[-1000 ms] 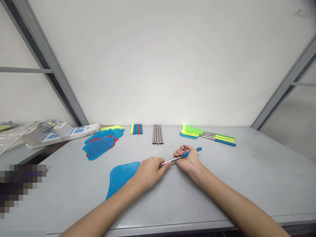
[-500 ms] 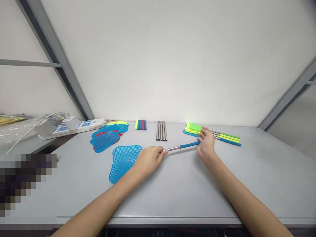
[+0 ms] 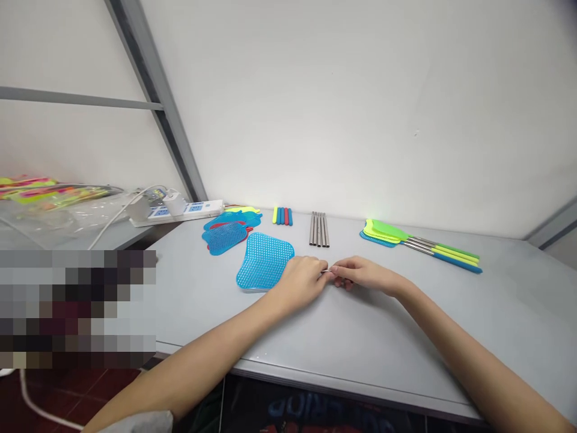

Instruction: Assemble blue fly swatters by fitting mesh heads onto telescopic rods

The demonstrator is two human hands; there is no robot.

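Observation:
A blue fly swatter (image 3: 265, 261) has its perforated head lying over the table, to the left of my hands. My left hand (image 3: 303, 276) is closed round its neck, covering that part. Close against it, my right hand (image 3: 356, 273) pinches the swatter's shaft, fingertips nearly touching the left thumb. Only a short bit of shaft shows between the hands; the blue handle cannot be seen. Beyond my right hand lies a stack of fly swatters (image 3: 421, 243) with green, yellow and blue handles.
Loose blue, red and yellow swatter heads (image 3: 229, 231) are piled at the left. Short coloured handles (image 3: 282, 216) and metal tubes (image 3: 319, 230) lie in rows near the wall. A power strip (image 3: 202, 209) with plugs and cable stands at the back left, beside plastic bags (image 3: 85, 201).
My right hand has come left from the end of the blue handle to beside my left hand. The handle has gone from sight. The view has turned left.

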